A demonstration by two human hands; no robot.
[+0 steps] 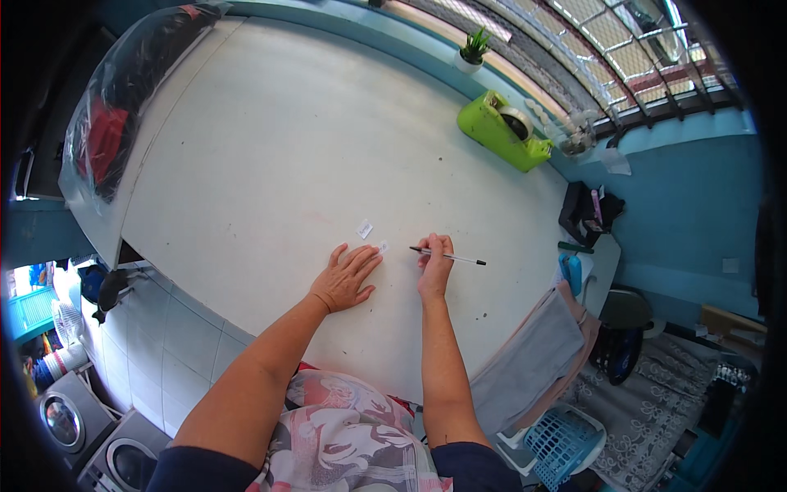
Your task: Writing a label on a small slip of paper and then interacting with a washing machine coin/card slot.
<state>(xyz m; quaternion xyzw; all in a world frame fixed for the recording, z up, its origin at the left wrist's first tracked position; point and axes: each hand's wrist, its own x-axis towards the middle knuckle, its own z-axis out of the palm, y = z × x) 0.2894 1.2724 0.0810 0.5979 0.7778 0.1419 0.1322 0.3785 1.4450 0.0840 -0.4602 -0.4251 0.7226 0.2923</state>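
Observation:
My left hand [348,277] lies palm down on the white tabletop [276,154], fingers spread, its fingertips touching a small white paper slip [383,247] with a mark on it. A second small slip [364,229], bearing handwriting, lies just beyond those fingertips. In my right hand [436,261] is a clear-barrelled pen with black ends [467,260], held between thumb and fingers. The pen points left, towards the slips, and is apart from them. Whether its tip touches the tabletop I cannot tell.
A green tape dispenser [504,132] stands at the far right edge, below a potted plant [472,52] on the ledge. Plastic-wrapped items [110,123] lie far left. A blue stapler-like object [570,272] and grey cloth [535,363] are at right, above a blue basket [562,440].

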